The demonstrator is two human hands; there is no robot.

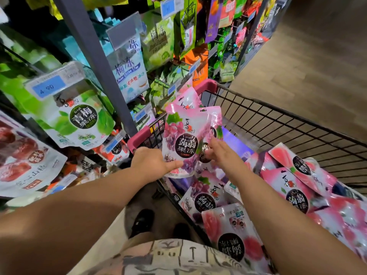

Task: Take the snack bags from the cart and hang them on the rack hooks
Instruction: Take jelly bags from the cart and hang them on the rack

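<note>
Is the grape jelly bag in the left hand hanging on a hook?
No, the left hand grips the grape jelly bag by its bottom, above the cart.

Grape bag [182, 143]: the one you hold up is smooth, glossy plastic film, with glare on its pink top.
Peach bags [294, 175]: along the cart's right edge, the same shiny film, creased where heaped.
Cart [278, 124]: thin black wire mesh, metal by its look, dull finish.
Corner trim [139, 138]: smooth pink plastic, slightly shiny, on the cart's corners beside the rack.
Rack post [95, 56]: flat grey, matt.
Price holders [49, 84]: clear glossy plastic over paper labels.
Floor [317, 66]: wood-grain planks, matt.
Your clothing [178, 257]: printed cloth, matt.
</note>
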